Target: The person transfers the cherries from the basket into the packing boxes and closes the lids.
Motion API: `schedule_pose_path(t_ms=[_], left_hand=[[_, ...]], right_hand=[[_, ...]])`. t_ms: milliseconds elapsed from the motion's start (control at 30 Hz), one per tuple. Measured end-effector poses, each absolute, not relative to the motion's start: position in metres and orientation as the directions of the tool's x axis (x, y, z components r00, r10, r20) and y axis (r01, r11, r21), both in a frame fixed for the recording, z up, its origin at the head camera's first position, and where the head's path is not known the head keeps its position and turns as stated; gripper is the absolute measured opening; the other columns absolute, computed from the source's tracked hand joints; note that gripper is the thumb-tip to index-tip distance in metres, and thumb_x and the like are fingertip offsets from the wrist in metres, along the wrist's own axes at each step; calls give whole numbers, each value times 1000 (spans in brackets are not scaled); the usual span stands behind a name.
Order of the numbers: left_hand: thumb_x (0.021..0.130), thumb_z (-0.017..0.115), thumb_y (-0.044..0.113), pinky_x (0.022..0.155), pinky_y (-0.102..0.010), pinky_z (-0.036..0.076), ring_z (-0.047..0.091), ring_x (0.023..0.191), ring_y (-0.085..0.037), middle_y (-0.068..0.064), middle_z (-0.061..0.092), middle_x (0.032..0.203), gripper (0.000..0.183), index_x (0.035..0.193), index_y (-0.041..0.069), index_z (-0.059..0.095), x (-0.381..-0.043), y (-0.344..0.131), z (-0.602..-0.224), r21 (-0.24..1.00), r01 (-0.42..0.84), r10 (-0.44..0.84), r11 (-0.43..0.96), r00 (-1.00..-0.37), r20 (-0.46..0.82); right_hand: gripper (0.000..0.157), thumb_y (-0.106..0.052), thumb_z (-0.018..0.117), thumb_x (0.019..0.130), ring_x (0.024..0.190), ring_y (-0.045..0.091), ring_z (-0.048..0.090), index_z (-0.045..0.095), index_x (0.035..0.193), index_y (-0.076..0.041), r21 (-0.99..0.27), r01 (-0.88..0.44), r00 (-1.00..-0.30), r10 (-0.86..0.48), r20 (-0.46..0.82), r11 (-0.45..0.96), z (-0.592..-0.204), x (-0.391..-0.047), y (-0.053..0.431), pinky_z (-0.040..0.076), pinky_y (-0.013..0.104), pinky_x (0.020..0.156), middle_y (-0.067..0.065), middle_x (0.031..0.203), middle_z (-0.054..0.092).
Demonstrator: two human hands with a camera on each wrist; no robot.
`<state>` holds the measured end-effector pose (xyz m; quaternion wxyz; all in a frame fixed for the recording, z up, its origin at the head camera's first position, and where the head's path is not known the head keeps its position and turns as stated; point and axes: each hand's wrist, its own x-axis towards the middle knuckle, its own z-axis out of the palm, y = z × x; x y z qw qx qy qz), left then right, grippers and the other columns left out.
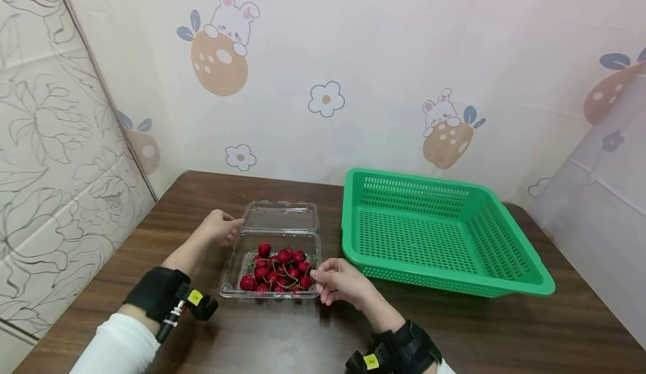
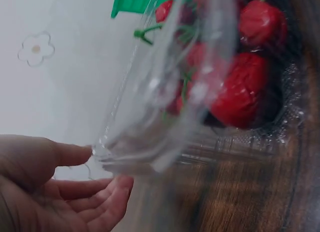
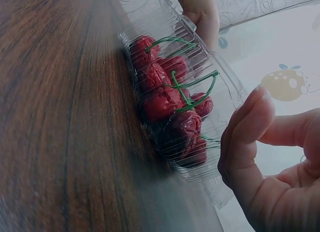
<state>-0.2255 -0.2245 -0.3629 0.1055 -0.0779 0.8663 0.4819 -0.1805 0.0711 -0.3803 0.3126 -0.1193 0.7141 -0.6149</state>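
Observation:
A clear plastic clamshell box sits on the table with its lid folded back. Several red cherries with green stems lie inside it. My left hand pinches the box's left edge close to the hinge; in the left wrist view, the thumb is on the plastic corner and the other fingers are beneath. My right hand holds the rim at the front right corner between thumb and curled fingers. In the right wrist view, those fingers hide part of the rim.
A green perforated plastic basket stands on the right of the brown wooden table, just beyond my right hand. A patterned white wall covering rises behind the table, with a flower-patterned panel at the left.

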Motion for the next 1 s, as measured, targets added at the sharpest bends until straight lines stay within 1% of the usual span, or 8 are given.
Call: schedule_pose_path(t_ms=[100,233,333,433,533,667,767,1000], left_hand=[[93,45,19,56,-27,47,51,55,-9,-1,46,60,36,105,-15,47,-234,-228,-368,860,-300,7,413,-943,-333],[93,45,20,63,-29,50,60,64,-11,1,52,62,40,108,-16,45,-240,-232,-370,864,-337,34,375,-926,-376],[93,45,19,65,-30,50,62,71,-14,-4,57,73,45,118,-18,39,-242,-232,-371,876,-360,49,322,-917,-395],[93,44,16,66,-29,50,63,74,-15,-11,57,86,49,123,-20,31,-242,-231,-371,895,-367,71,253,-916,-396],[93,44,13,66,-27,49,62,73,-13,-12,57,88,47,124,-20,30,-242,-231,-373,913,-357,86,198,-921,-379],[93,42,9,65,-26,49,61,71,-11,-7,61,81,45,124,-21,31,-241,-232,-374,936,-314,112,158,-936,-333],[93,42,7,66,-26,49,61,72,-10,-5,61,82,44,125,-21,29,-239,-232,-374,952,-281,119,124,-948,-296],[91,47,6,70,-28,49,61,75,-10,-7,63,89,45,125,-19,32,-232,-231,-373,972,-209,61,107,-975,-216]], right_hand=[[17,-16,52,89,47,10,49,44,90,-1,-953,215,-777,-554,-299,213,-381,-181,71,42,22,46,3,62,50],[15,-16,52,89,46,10,49,45,89,-2,-952,221,-776,-554,-303,211,-382,-182,70,42,22,45,3,61,51],[14,-15,52,89,46,10,49,46,87,-2,-951,224,-773,-557,-305,211,-382,-182,70,42,22,44,3,60,51],[14,-15,52,89,45,9,48,46,86,-2,-951,224,-772,-558,-306,212,-381,-182,71,42,22,44,3,60,51],[14,-15,52,89,45,9,48,46,86,-2,-952,222,-771,-560,-304,212,-381,-181,71,42,22,44,3,59,51],[14,-15,52,89,45,9,48,46,85,-2,-952,223,-767,-565,-305,210,-380,-181,71,42,21,44,2,59,52],[14,-14,52,89,45,9,48,46,86,-2,-952,224,-769,-562,-305,211,-380,-181,71,42,21,44,3,59,51],[16,-14,52,89,44,10,48,43,91,-1,-954,210,-795,-531,-295,215,-381,-182,70,42,21,43,3,60,50]])
